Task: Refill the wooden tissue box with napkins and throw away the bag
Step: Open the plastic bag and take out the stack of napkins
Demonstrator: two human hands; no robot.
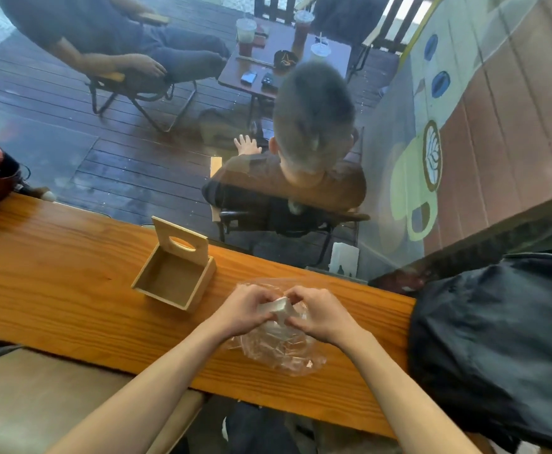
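Behind glass at the counter's far edge lies a dark wooden deck with seated people. On the long wooden counter, the wooden tissue box sits near the far edge, pale, square and empty, its hinged lid upright with an oval slot. Just right of it, toward the near edge, a crumpled clear plastic bag lies flat. Left hand and right hand pinch a white napkin stack over the bag, fingers clamped on it. A black bag covers the counter's right end.
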